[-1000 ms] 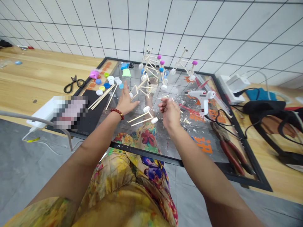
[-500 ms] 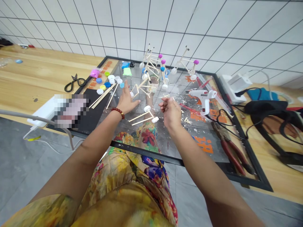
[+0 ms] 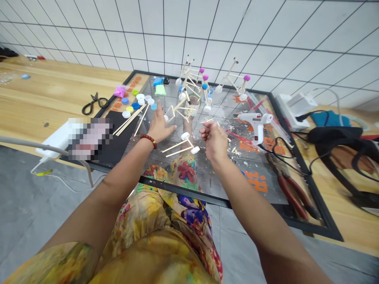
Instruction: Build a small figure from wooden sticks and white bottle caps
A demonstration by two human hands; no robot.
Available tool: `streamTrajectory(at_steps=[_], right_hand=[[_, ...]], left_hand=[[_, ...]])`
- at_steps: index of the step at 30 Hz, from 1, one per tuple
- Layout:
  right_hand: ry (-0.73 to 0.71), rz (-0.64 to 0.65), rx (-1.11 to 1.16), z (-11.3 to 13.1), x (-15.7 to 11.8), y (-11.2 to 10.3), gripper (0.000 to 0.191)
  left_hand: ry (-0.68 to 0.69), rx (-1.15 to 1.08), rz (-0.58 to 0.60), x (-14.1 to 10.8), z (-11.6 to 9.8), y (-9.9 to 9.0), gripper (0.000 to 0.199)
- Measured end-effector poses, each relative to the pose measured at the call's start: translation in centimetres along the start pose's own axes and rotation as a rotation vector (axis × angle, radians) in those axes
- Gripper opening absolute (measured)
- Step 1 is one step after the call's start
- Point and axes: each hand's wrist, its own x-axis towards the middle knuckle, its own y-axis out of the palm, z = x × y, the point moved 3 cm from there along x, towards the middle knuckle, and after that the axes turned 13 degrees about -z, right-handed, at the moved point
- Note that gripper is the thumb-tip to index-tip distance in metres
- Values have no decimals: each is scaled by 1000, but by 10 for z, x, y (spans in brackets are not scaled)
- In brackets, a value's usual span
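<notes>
My left hand (image 3: 159,127), with a red bead bracelet at the wrist, is spread open over the glass board beside a stick frame (image 3: 177,108). Curled fingers close my right hand (image 3: 215,140); whatever they may pinch is too small to make out. Between the hands lies a small piece of sticks with white caps (image 3: 194,150). Behind stand stick models with pink, blue and white parts (image 3: 205,86), and another with a pink ball (image 3: 246,78). Loose sticks (image 3: 129,120) and coloured bottle caps (image 3: 135,105) are left of my left hand.
A white glue gun (image 3: 254,123) lies to the right, with red-handled pliers (image 3: 293,197) nearer. Black scissors (image 3: 95,103), a white power strip (image 3: 60,136) and a blurred pink object (image 3: 91,139) are left. Black straps (image 3: 334,154) lie far right.
</notes>
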Motion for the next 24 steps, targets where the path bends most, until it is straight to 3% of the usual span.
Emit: streamTrajectory(at_steps=[24], right_hand=[[43,1,32,1,-1,1,37]], left_hand=[[4,-2,4,0,-2,-3,119]])
